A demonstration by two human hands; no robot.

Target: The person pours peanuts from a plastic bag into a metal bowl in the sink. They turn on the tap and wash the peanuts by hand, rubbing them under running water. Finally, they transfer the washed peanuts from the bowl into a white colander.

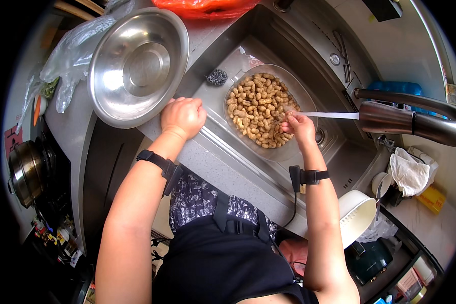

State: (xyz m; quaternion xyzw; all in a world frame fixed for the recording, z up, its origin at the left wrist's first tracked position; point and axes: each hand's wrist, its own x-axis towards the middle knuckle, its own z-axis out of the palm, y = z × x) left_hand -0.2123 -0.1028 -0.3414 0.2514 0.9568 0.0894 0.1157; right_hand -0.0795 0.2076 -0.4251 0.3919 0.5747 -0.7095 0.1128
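Note:
Unshelled peanuts (264, 108) fill most of a clear, shallow container (307, 100) in the stainless steel sink (212, 100). My right hand (299, 127) is over the right side of the peanuts, fingers curled and thumb bent inward; whether it pinches a peanut is unclear. A stream of water (332, 114) runs from the faucet (387, 117) to its fingertips. By the sink's near edge, my left hand (184, 117) is bent over the counter (212, 155), against the rim of a metal basin (176, 81). Its fingers are mostly hidden, so its grip cannot be made out.
A steel wool scrubber (217, 77) lies in the sink left of the container. A red plastic bag (209, 8) is behind the basin and a clear bag (78, 57) to its left. A white colander (355, 212) stands near my right forearm. A pot (26, 173) sits far left.

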